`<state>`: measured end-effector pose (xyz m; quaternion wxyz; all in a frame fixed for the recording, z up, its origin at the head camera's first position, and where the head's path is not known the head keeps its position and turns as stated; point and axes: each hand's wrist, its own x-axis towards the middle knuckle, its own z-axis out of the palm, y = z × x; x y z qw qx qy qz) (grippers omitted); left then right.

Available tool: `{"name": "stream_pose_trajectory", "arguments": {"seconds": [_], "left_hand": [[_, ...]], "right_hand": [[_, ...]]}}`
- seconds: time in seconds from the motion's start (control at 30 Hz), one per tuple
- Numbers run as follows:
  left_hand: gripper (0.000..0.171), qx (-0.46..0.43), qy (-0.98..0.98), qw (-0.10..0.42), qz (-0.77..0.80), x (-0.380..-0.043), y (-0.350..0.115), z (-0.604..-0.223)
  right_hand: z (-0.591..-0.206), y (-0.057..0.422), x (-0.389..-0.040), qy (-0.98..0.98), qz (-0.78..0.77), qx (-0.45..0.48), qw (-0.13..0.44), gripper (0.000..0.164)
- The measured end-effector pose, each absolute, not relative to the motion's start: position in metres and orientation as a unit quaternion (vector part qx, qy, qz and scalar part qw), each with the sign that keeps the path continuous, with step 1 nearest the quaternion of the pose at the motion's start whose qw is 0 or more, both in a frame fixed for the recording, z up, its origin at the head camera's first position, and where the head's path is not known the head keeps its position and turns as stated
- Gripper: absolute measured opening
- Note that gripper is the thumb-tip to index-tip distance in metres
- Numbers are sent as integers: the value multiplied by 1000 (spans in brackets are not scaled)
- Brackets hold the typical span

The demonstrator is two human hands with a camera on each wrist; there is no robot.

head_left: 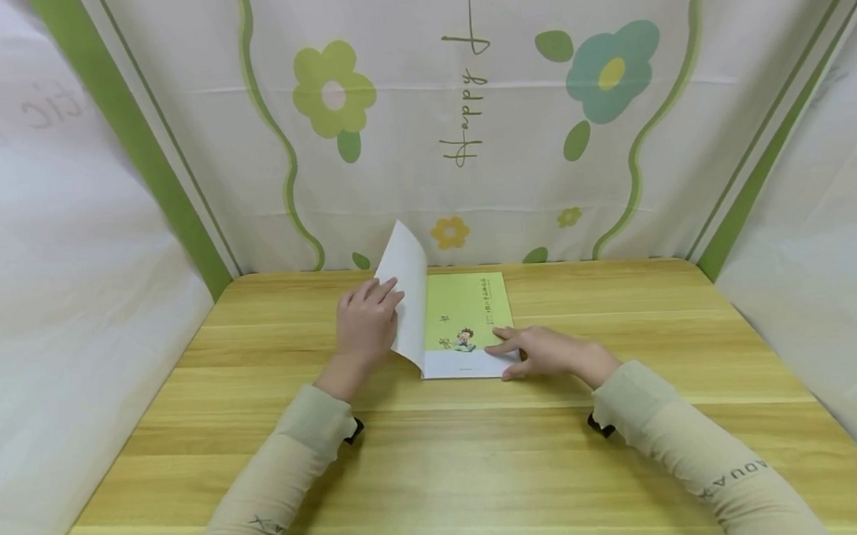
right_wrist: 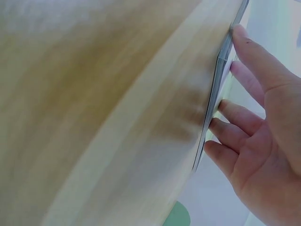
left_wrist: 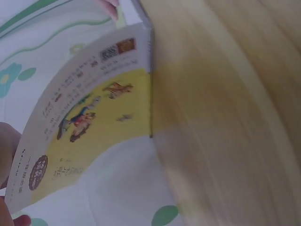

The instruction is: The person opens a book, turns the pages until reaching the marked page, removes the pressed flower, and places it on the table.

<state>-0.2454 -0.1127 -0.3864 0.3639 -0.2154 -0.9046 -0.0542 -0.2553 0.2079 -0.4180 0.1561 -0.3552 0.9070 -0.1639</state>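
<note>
A thin book (head_left: 466, 317) lies on the table, its first page green and white with a small cartoon child and some printed characters. Its front cover (head_left: 408, 292) stands raised at the left, the white inner side facing the head camera. My left hand (head_left: 366, 321) pinches the outer edge of that cover. In the left wrist view the cover's outside (left_wrist: 94, 117) shows yellow, with cartoon figures and a QR code. At the book's lower right corner, my right hand (head_left: 545, 350) rests with spread fingers on the page, the thumb by the bottom edge.
The wood-grain table (head_left: 436, 472) extends around the book on every side. Behind it hangs a white fabric wall (head_left: 423, 126) printed with flowers and lettering. More white fabric with green edging closes off the left and right sides.
</note>
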Motion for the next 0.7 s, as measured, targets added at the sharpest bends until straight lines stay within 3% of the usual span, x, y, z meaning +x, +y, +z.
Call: {"name": "stream_pose_trajectory", "arguments": {"seconds": [0.17,0.3,0.5,0.7], "left_hand": [[25,-195,-947,255,-25,-245,-119,-388],[30,-195,-960,202,-16,-248,-120,-391],[48,-211,-975,47,-55,-253,-116,-401],[52,-229,-973,-3,-42,-258,-117,-410]], "right_hand": [[-419,207,-255,907,-163,-357,154,59],[-420,206,-256,906,-169,-356,156,59],[-420,208,-255,903,-181,-357,157,59],[-420,209,-256,902,-175,-364,154,61]]}}
